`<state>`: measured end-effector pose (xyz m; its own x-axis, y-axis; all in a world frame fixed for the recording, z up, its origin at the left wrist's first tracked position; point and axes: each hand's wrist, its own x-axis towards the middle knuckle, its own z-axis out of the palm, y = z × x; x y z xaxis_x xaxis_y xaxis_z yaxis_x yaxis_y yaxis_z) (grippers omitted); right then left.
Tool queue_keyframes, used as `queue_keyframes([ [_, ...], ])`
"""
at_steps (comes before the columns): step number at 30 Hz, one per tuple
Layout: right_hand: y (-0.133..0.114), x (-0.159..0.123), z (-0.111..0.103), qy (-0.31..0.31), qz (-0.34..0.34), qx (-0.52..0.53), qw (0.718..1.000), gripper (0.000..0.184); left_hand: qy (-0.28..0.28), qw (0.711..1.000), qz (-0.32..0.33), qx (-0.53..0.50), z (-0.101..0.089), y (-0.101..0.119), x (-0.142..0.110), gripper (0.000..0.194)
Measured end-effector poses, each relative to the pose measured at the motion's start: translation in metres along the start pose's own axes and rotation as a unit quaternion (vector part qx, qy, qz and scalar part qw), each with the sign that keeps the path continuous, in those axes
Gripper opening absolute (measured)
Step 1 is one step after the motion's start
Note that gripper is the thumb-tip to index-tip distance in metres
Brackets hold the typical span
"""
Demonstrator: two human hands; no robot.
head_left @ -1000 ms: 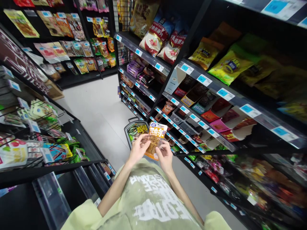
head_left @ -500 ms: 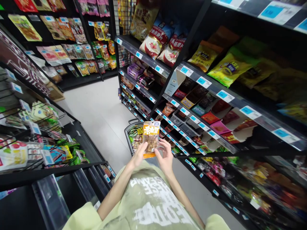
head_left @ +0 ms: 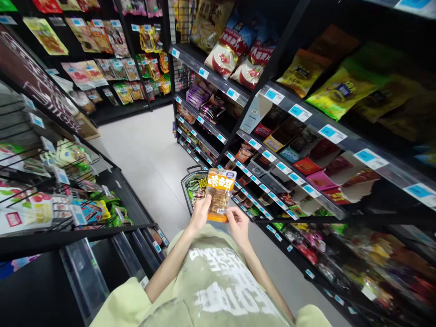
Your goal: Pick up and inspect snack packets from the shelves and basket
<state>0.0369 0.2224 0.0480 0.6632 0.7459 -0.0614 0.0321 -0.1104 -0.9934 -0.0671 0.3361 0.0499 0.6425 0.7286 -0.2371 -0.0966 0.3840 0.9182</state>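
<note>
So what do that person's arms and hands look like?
The left hand and right hand are both bare, with five-fingered human shapes and nothing worn over them. The forearms are bare too, coming out of loose, pale yellow-green sleeves. The greyish-green top has big white letters.

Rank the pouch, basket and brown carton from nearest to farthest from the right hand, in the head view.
From the right hand:
1. Pouch: at its thumb, just ahead and left.
2. Basket: beyond the pouch, farther left.
3. Carton: far ahead, at left.
</note>
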Motion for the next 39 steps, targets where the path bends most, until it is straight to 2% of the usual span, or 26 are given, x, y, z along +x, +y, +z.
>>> queue_keyframes([
  [9, -0.0047, 0.0002, 0.002, 0.01, 0.002, -0.029, 1.0, 0.024, 0.004, 1.0, -0.004, 0.013, 0.0003, 0.001, 0.0003, 0.059],
  [25, 0.0002, 0.0008, 0.002, 0.008, 0.004, -0.012, 1.0, 0.024, 0.019, 1.0, -0.006, -0.002, 0.0007, 0.0014, 0.0019, 0.055],
  [29, -0.0009, 0.0012, 0.0021, 0.011, 0.006, -0.011, 1.0, 0.024, 0.018, 1.0, 0.002, -0.005, -0.0004, 0.0013, 0.0024, 0.048],
  [35, 0.0013, 0.0018, 0.002, 0.005, 0.005, -0.013, 1.0, 0.023, 0.062, 0.997, 0.034, 0.031, -0.002, 0.0008, 0.0044, 0.043],
  [39, 0.003, 0.0016, 0.0019, -0.004, 0.01, -0.007, 1.0, 0.022, 0.071, 0.994, 0.065, 0.054, -0.0016, 0.007, 0.0048, 0.037],
])
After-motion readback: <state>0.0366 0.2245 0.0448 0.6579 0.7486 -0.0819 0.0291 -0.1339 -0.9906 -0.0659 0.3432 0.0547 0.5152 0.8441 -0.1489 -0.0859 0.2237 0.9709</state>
